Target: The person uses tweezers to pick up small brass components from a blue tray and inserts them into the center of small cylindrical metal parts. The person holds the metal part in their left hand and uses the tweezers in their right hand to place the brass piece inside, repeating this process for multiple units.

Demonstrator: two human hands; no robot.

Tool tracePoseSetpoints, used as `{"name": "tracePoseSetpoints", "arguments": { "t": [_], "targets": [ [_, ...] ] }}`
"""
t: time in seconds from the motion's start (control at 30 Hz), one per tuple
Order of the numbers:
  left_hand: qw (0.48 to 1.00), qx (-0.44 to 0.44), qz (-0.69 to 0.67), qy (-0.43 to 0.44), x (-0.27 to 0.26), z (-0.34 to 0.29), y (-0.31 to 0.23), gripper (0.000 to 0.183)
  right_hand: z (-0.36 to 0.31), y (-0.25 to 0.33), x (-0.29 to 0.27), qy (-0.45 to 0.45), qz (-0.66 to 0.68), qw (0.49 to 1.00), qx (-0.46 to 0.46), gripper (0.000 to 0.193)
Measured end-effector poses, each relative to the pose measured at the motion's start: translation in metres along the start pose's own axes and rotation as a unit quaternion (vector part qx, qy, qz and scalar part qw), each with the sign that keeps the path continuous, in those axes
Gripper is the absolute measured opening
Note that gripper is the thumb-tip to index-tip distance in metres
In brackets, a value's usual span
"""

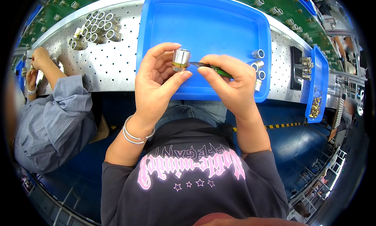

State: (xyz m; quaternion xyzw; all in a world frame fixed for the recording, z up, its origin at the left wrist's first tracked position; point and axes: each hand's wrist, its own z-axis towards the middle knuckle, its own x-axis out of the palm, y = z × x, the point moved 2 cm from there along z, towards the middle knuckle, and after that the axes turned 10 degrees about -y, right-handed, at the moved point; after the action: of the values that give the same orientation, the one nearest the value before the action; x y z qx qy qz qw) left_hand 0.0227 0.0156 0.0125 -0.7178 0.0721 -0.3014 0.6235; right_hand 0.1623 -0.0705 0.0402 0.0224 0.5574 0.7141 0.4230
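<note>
My left hand (153,75) holds a short silver metal cylinder (181,57) upright between thumb and fingers. A yellowish band runs around its lower part. In my right hand (237,83) is a slim pointed tool (221,72) with a dark tip and a green handle; its exact kind does not show. The tip points left and lies at the cylinder's right side, near the band. I cannot tell whether it touches. Both hands are above the near half of a blue tray (203,26). Several metal cylinders (257,54) lie along the tray's right side.
At left, a cluster of metal cylinders (101,24) stands on the perforated metal table (117,61). On the right are a dark flat device (296,67) and a smaller blue tray (318,77) with small brass-coloured parts. A co-worker (58,112) sits at my left. A green belt carries more cylinders behind.
</note>
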Motion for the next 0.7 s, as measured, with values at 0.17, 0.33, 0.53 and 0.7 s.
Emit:
{"name": "tracePoseSetpoints", "arguments": {
  "t": [0.17,0.33,0.53,0.7],
  "targets": [
    [0.999,-0.003,0.036,0.01,-0.003,0.003,0.001,0.047,0.006,0.003,0.0,-0.026,-0.004,0.998,0.054,0.019],
    [0.994,0.035,0.091,0.043,0.001,0.007,0.001,0.046,0.015,-0.001,0.005,0.036,0.102,0.991,0.077,0.015],
    [0.941,0.203,0.271,0.008,-0.02,0.03,-0.006,0.043,0.067,-0.016,0.005,0.066,0.08,0.993,0.058,0.012],
    [0.814,0.332,0.459,-0.124,-0.068,0.059,-0.013,0.033,0.154,-0.073,0.021,-0.012,-0.085,0.996,0.004,0.021]
  ]
}}
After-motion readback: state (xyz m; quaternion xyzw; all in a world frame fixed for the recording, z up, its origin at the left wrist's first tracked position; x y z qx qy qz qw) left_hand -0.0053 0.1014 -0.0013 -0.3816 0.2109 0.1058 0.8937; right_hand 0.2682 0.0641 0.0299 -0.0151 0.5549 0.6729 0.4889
